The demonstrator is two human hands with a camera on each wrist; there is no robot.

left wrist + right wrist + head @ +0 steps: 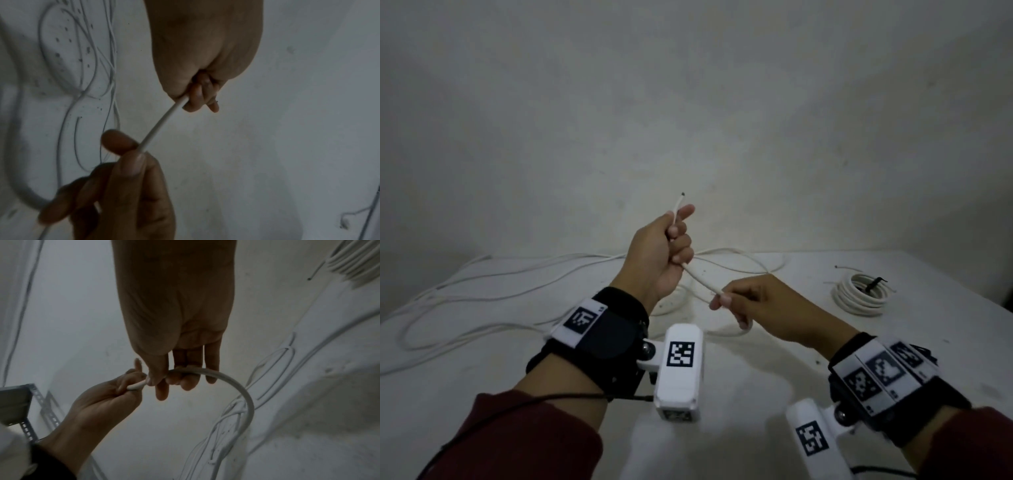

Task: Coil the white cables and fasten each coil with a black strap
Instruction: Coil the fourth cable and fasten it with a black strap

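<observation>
On table (774,394): loose cables (493,294), strapped coil (861,296); left hand (661,257), right hand (760,308) grip cable (702,279).

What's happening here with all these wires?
A person is tidying white cables on a table. Their left hand grips one white cable near its end, while the right hand pinches it further along, about to start coiling. One finished coil with a black strap lies on the right; loose cables sprawl on the left.
</observation>
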